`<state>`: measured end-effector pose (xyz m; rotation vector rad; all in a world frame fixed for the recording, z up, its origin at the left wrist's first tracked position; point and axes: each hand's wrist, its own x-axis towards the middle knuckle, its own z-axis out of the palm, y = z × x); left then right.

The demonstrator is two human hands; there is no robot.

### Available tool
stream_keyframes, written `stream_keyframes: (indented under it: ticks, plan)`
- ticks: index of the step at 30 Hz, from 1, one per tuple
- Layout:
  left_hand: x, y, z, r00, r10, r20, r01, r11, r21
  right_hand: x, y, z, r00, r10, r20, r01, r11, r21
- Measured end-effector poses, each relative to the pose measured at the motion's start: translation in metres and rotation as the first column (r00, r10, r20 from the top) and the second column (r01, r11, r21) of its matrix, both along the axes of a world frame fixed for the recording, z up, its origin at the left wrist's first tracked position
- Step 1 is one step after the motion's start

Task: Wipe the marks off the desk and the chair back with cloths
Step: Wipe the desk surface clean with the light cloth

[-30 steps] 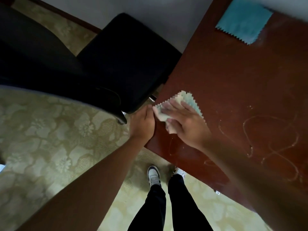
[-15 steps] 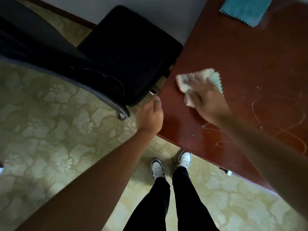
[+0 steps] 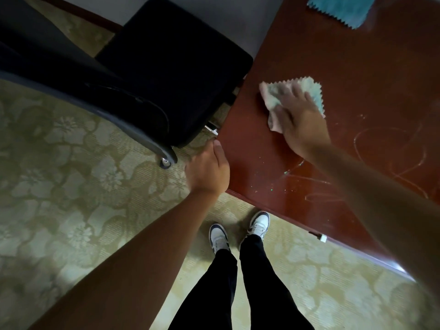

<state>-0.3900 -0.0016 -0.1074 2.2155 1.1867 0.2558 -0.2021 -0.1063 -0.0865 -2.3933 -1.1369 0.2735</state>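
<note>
The reddish-brown desk (image 3: 297,51) fills the right side. My right hand (image 3: 300,122) presses a pale green and white cloth (image 3: 309,88) flat on the desk near its left edge, fingers spread over it. Pale scribbled marks (image 3: 390,158) run across the desk to the right of that hand and under my forearm. My left hand (image 3: 209,170) rests at the desk's left corner edge, thumb on the top. A teal cloth (image 3: 342,8) lies at the desk's far end. The black chair (image 3: 171,67) stands left of the desk, its back (image 3: 59,75) nearest me.
Patterned beige carpet (image 3: 71,186) covers the floor. The chair's castor (image 3: 165,163) sits close to my left hand. My legs in black trousers and white shoes (image 3: 259,222) stand at the desk's near edge. A grey wall (image 3: 214,15) runs behind the chair.
My right hand has slid the pale cloth away from the near left corner, further onto the desk. The left hand stays at the corner edge.
</note>
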Motion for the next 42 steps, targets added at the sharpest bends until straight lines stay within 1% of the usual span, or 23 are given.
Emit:
stream_keyframes:
  ticks: [1,3,9,14,16,18,20,21,22,23,25,26,27,29,32,33,34,36,37,39,41,42]
  plan:
    - [0.0,0.0,0.0,1.0,-0.003,0.005,0.003,1.0,0.002,-0.001,-0.001,-0.006,0.999,0.026,0.042,-0.024,0.999,-0.041]
    - [0.0,0.0,0.002,1.0,-0.012,0.004,0.012,1.0,-0.011,-0.009,-0.005,-0.014,0.996,0.015,0.09,-0.009,0.998,-0.06]
    - [0.001,-0.002,0.003,1.0,0.005,-0.009,-0.005,1.0,0.005,-0.012,-0.006,-0.014,0.995,0.036,0.097,-0.033,0.999,-0.038]
    - [0.002,-0.004,0.001,0.999,0.02,-0.03,-0.019,0.999,0.032,-0.025,-0.012,-0.011,0.987,0.133,0.092,-0.131,0.991,-0.03]
    - [0.003,-0.003,0.001,0.999,0.014,-0.046,-0.012,0.999,0.049,-0.045,-0.019,-0.007,0.974,0.211,0.087,-0.205,0.976,-0.068]
    - [0.002,-0.003,-0.001,0.998,0.019,-0.057,-0.015,0.998,0.062,-0.077,-0.036,-0.003,0.928,0.367,0.071,-0.359,0.928,-0.101]
    - [0.004,-0.003,-0.001,0.997,0.039,-0.073,-0.035,0.998,0.058,-0.101,-0.057,0.003,0.867,0.498,0.025,-0.497,0.867,-0.045]
    - [0.005,-0.003,-0.001,0.996,0.056,-0.074,-0.052,0.997,0.053,-0.105,-0.068,0.007,0.853,0.521,-0.002,-0.521,0.853,0.009]
    - [0.005,-0.003,-0.002,0.996,0.066,-0.067,-0.062,0.997,0.049,-0.105,-0.075,0.01,0.86,0.51,-0.014,-0.508,0.859,0.056]
    - [0.005,-0.003,-0.002,0.996,0.068,-0.054,-0.065,0.997,0.052,-0.099,-0.077,0.015,0.888,0.46,-0.021,-0.456,0.885,0.098]
    - [0.004,-0.005,0.0,0.997,0.067,-0.048,-0.064,0.996,0.058,-0.08,-0.068,0.023,0.944,0.33,-0.027,-0.324,0.936,0.135]
    - [0.004,-0.005,-0.001,0.997,0.07,-0.044,-0.067,0.996,0.057,-0.067,-0.058,0.024,0.958,0.288,-0.009,-0.284,0.949,0.136]
    - [0.004,-0.005,-0.001,0.997,0.07,-0.037,-0.068,0.996,0.058,-0.055,-0.049,0.023,0.965,0.263,0.002,-0.262,0.959,0.113]
    - [0.003,-0.005,-0.001,0.997,0.07,-0.029,-0.068,0.996,0.062,-0.039,-0.03,0.013,0.97,0.242,0.007,-0.242,0.97,0.013]
    - [0.003,-0.005,-0.002,0.998,0.059,-0.036,-0.056,0.996,0.062,-0.058,-0.025,-0.005,0.974,0.199,0.111,-0.183,0.973,-0.141]
    - [0.004,-0.004,-0.002,0.998,0.05,-0.041,-0.047,0.997,0.055,-0.078,-0.031,-0.008,0.965,0.215,0.148,-0.193,0.97,-0.151]
    - [0.004,-0.004,-0.002,0.998,0.042,-0.05,-0.04,0.998,0.05,-0.103,-0.039,-0.009,0.948,0.269,0.168,-0.246,0.958,-0.146]
    - [0.003,-0.003,-0.002,0.997,0.045,-0.058,-0.043,0.998,0.045,-0.148,-0.058,-0.008,0.925,0.353,0.138,-0.348,0.935,-0.066]
    - [0.004,-0.002,-0.003,0.997,0.046,-0.057,-0.044,0.998,0.041,-0.154,-0.066,-0.008,0.925,0.352,0.141,-0.353,0.935,-0.02]
    - [0.004,-0.002,-0.004,0.997,0.041,-0.061,-0.038,0.998,0.04,-0.131,-0.071,-0.005,0.944,0.261,0.203,-0.27,0.962,0.021]
    - [0.004,-0.002,-0.005,0.998,0.042,-0.048,-0.04,0.998,0.048,-0.088,-0.064,-0.002,0.977,0.091,0.191,-0.097,0.995,0.023]
    - [0.003,-0.002,-0.005,0.998,0.039,-0.041,-0.037,0.998,0.048,-0.065,-0.058,0.0,0.985,0.031,0.167,-0.029,0.999,-0.015]
